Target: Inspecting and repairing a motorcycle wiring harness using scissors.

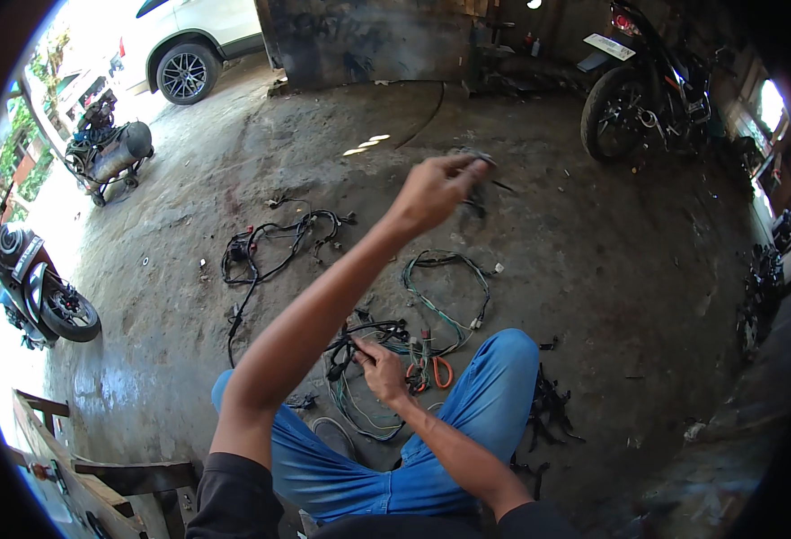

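Observation:
My left hand [440, 187] is stretched forward over the concrete floor, its fingers pinched on a dark dangling strip [474, 205] that is blurred. Close to my knees, my right hand [381, 370] is closed around a black-wrapped wiring harness [346, 341]. Loose green and pale wires of the bundle trail down between my feet. Right beside that hand lie orange-handled scissors [444, 370], partly among the wires. A loop of green and black wires [409, 274] with pale connectors is spread farther out. Another black harness [256, 247] lies beyond my left forearm.
Black scraps [552, 404] are scattered by my right knee. A wooden frame [135, 476] stands at lower left. Around the floor are a parked motorcycle [629, 103], a scooter [40, 287], an air compressor [119, 153] and a white car [225, 22].

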The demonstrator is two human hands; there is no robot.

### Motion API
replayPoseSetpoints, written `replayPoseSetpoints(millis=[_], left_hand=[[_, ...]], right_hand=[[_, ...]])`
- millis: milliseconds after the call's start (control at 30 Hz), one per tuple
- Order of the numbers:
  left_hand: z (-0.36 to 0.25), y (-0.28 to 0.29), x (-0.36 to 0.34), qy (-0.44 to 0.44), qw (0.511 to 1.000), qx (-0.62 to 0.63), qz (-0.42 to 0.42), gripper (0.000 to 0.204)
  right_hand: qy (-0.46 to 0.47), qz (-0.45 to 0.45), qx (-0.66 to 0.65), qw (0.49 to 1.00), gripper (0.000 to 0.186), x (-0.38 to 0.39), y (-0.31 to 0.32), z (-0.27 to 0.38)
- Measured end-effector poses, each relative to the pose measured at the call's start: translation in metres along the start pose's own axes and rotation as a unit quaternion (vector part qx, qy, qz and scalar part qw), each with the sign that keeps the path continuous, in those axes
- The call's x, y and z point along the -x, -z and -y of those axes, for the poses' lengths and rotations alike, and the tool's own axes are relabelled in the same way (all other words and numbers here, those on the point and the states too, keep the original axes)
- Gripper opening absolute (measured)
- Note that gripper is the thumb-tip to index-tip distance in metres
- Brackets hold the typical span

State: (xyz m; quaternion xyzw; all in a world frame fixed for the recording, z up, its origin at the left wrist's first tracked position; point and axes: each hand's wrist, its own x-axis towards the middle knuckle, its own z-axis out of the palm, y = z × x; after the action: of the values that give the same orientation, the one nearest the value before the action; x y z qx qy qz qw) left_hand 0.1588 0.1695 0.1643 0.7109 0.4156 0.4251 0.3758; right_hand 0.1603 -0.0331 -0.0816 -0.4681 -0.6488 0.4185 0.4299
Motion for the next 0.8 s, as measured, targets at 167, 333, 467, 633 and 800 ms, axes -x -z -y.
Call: replayPoseSetpoints(millis=[167, 333, 467, 633, 800], left_hand=[[0.024, -0.105, -0.006, -0.005, 0.995, 0.087, 0.049, 0.034], [0.072, -0.192, 0.018, -0.012, 0.989, -0.019, 0.143, 0.039], [0.105, -0.232, 0.052, -0.019, 0.962, -0.094, 0.255, 0.037], [0.058, -0.186, 0.11, -0.006, 0.966, -0.162, 0.2, 0.038], [0.022, -0.049, 0.188, 0.163, 0.986, 0.045, -0.005, 0.036]], right_hand=[[-0.074, 0.046, 0.036, 0.996, 0.025, 0.011, 0.006, 0.0], [0.113, 0.016, -0.024, 0.993, 0.037, 0.028, -0.022, -0.066], [-0.022, 0.035, -0.125, 0.991, 0.04, 0.003, 0.002, -0.026], [-0.152, -0.074, -0.194, 0.966, 0.037, -0.005, 0.021, -0.012], [-0.111, -0.143, -0.408, 0.895, 0.036, -0.003, 0.021, -0.007]])
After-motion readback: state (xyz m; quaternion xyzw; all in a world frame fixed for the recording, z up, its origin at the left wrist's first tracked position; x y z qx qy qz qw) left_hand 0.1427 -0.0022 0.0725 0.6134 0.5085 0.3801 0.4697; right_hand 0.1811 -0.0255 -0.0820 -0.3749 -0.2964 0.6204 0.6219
